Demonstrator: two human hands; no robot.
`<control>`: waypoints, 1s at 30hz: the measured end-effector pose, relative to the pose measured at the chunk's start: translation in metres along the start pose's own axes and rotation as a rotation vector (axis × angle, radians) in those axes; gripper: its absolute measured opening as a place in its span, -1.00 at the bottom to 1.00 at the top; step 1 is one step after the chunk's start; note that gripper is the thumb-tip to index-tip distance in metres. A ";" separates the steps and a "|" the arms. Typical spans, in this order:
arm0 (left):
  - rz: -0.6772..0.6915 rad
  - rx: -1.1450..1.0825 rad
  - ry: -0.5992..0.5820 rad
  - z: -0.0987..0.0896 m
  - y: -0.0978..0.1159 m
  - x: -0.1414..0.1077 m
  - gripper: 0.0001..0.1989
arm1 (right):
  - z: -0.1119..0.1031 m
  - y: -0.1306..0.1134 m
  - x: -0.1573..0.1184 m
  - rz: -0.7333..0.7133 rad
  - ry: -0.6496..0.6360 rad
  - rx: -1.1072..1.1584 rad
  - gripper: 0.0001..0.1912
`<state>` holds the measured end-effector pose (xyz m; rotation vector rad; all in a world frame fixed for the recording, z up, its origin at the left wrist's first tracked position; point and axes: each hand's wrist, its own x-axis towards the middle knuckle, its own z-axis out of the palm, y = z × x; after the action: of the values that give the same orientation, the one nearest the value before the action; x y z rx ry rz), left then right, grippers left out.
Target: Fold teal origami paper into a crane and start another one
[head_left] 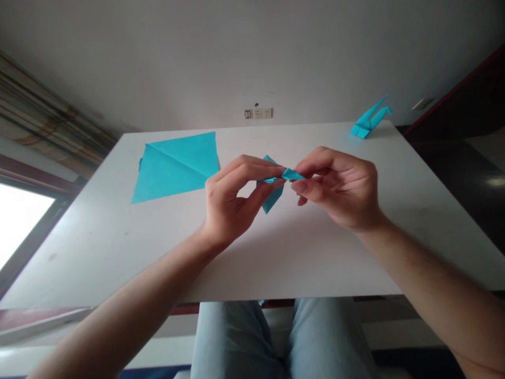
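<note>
Between my two hands, above the middle of the table, is a small piece of folded blue origami paper [273,199]. My left hand [240,192] pinches its body between thumb and fingers, with one flap showing above the fingers and another below. My right hand [339,187] pinches the narrow pointed end of the same paper between thumb and forefinger. The fingertips cover part of the folds. Left of my left hand, a blue sheet of paper [177,168] with a diagonal crease lies flat. At the far right of the table stands a folded blue paper crane [366,123].
A white table [118,237] spreads out before me, its near edge just above my knees. Behind it rises a pale wall with several sockets [258,113]. A curtain [47,116] and a window [23,221] are on the left.
</note>
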<state>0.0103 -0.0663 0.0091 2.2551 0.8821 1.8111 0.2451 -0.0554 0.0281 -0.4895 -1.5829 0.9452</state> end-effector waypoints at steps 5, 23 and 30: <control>0.051 -0.080 0.000 0.003 -0.004 0.003 -0.94 | 0.001 -0.002 0.001 -0.021 0.010 0.012 -0.72; -0.126 -0.210 -0.017 0.002 0.004 0.002 -0.88 | 0.004 -0.010 0.000 0.161 0.044 -0.098 -0.62; -0.258 -0.208 -0.006 0.002 0.008 0.002 -0.68 | -0.001 -0.010 -0.008 0.079 0.022 -0.245 -0.75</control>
<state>0.0149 -0.0717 0.0136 1.9227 0.8904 1.6939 0.2494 -0.0667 0.0312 -0.7348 -1.6782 0.8051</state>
